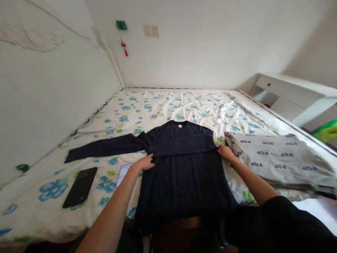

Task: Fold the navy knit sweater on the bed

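Note:
A dark navy knitted sweater [181, 182] lies spread on the bed, its neck pointing away from me. The sleeve on the right is folded flat across the chest, while the other sleeve [105, 147] stretches out to the left. My left hand [146, 162] is closed at the sweater's left side, by the end of the folded sleeve; its fingertips are partly hidden. On the opposite side, my right hand [226, 153] pinches the sweater's edge near the fold of that sleeve.
A floral sheet [168, 102] covers the bed. Left of the sweater lie a black phone [80, 187] and a partly hidden device with a lit screen [123, 174]. A folded grey cloth printed "POP" [273, 160] lies right. Beyond it stands a white cabinet [289, 93].

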`<state>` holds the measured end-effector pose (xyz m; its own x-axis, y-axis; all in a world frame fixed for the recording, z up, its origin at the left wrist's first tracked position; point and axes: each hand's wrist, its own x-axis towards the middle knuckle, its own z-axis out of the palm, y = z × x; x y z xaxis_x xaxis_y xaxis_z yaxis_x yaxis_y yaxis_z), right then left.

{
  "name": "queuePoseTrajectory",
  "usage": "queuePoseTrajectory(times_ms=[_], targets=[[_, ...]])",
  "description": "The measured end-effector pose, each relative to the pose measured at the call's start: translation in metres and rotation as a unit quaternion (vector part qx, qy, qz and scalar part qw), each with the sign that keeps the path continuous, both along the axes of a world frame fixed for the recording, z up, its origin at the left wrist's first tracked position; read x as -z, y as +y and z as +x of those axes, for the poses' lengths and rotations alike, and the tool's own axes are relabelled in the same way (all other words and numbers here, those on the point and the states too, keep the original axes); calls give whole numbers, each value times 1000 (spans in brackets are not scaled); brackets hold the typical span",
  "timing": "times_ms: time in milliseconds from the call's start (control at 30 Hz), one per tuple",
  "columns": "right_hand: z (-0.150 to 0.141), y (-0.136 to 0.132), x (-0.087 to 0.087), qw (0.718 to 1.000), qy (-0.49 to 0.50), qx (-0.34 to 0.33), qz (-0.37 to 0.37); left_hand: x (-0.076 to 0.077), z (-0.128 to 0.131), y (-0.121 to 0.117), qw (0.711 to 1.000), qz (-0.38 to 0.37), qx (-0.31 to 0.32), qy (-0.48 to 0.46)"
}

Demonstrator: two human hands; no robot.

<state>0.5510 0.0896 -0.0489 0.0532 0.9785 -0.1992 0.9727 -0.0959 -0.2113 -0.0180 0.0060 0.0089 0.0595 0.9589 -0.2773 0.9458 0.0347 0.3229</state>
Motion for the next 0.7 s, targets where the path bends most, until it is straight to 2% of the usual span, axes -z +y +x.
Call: queuePoseTrajectory(times_ms=[67,100,167,233,300,367,467,600,667,700], targets=[[-1,-3,-9,999,32,-8,19,-9,-21,4,998,3,-41,-54],[-2,-5,-15,998,53,-16,35,-14,-33,5,992,17,-82,-90],[-8,-14,-25,991,110,-43,62,-23,-62,2,962,63,-202,-171],[-18,-27,-35,977,183,-80,74,-27,-91,-7,896,101,-350,-254],[-32,-44,-45,959,251,-112,73,-29,-118,-21,804,112,-479,-333],[-48,-62,-52,944,301,-119,62,-29,-141,-34,734,112,-553,-379],[-70,-85,-58,933,343,-104,30,-29,-166,-47,696,121,-574,-413],[-86,-95,-50,919,379,-107,-25,-26,-182,-44,638,172,-571,-487],[-87,-91,-45,917,384,-103,-39,-20,-185,-40,634,204,-551,-504],[-86,-88,-44,919,381,-98,-39,-17,-187,-39,650,230,-525,-500]])
